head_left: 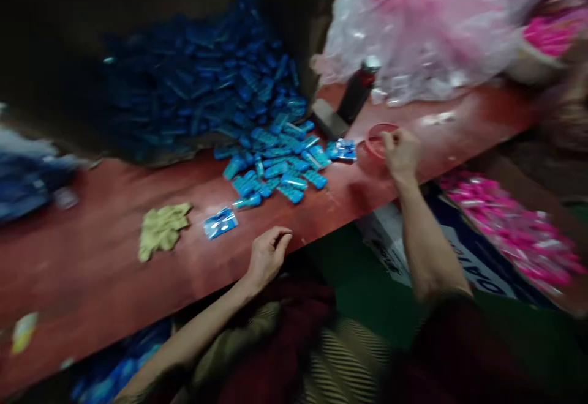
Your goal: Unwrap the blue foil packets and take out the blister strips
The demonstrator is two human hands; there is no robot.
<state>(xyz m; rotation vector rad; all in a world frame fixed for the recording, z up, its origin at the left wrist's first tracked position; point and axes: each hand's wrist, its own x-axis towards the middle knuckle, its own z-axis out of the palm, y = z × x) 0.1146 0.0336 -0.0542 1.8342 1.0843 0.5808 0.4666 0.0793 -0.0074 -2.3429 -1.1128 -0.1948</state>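
Note:
My left hand [269, 254] is over the near edge of the red tabletop, fingers curled and thumb close to the forefinger. Anything in that grip is too small or blurred to see. Farther right, my right hand [402, 153] is closed in a pinch at the rim of a small round red dish [382, 130]; what it pinches is hidden. A loose pile of small blue wrapped pieces [280, 165] lies between the hands. Beside the dish is a shiny blue packet [342, 150], and another blue packet [220, 223] lies left of my left hand.
A large dark box spills a heap of blue pieces [206, 79]. Yellow-green crumpled gloves [164, 229] lie on the red table [105, 269]. Behind stand a dark bottle [357, 95] and a clear bag with pink contents [422, 30]. Pink pieces [509, 226] fill a box at lower right.

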